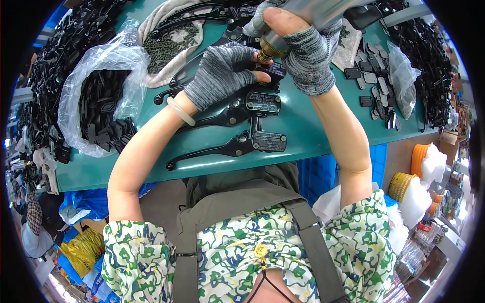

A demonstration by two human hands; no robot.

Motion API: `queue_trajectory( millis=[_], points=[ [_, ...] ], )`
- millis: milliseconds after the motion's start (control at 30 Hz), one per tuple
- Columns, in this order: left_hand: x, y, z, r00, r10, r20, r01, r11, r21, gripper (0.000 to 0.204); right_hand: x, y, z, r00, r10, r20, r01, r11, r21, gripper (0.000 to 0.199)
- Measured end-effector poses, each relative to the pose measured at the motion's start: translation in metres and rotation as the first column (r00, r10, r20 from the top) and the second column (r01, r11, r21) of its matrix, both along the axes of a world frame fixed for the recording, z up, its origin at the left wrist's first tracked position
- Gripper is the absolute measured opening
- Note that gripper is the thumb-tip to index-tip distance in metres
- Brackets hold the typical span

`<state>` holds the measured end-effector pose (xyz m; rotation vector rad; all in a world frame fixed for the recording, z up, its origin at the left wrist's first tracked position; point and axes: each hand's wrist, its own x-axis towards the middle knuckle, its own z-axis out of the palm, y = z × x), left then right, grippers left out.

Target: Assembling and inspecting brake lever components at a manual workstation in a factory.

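Note:
My right hand (308, 48), in a grey fingerless glove, grips a silver power screwdriver (321, 11) with a brass-coloured nose (270, 46). That nose points down onto a black brake lever assembly (275, 71) with a rectangular reservoir cap. Gloved the same way, my left hand (227, 73) has its thumb and fingers closed around this assembly beside the driver tip; the exact contact at the tip is hidden. Nearer to me lie two more lever assemblies, one (263, 102) just below my hands and another (269, 142) toward the table's front edge, both with levers pointing left.
A plastic bag of black flat parts (103, 101) stands at left. Behind my left arm, a cloth (151, 38) holds many small dark screws (174, 48). Loose caps and plates (376, 83) lie at right beside another clear bag (403, 76). Black parts are heaped along both table ends.

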<state>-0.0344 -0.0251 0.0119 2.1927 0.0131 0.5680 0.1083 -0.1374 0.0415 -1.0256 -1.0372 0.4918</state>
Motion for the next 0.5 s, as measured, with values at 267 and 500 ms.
queue_trajectory(
  millis=[267, 500],
  points=[
    [0.001, 0.001, -0.002, 1.000, -0.008, -0.026, 0.006, 0.999, -0.050, 0.033, -0.034, 0.002, 0.038, 0.985, -0.096, -0.143, 0.106, 0.992, 0.067, 0.031],
    [-0.001, -0.001, 0.000, 0.999, 0.000, -0.044, -0.002, 0.999, -0.045, 0.033, -0.032, 0.007, 0.037, 0.988, -0.068, -0.135, 0.076, 0.996, 0.055, 0.032]
  ],
)
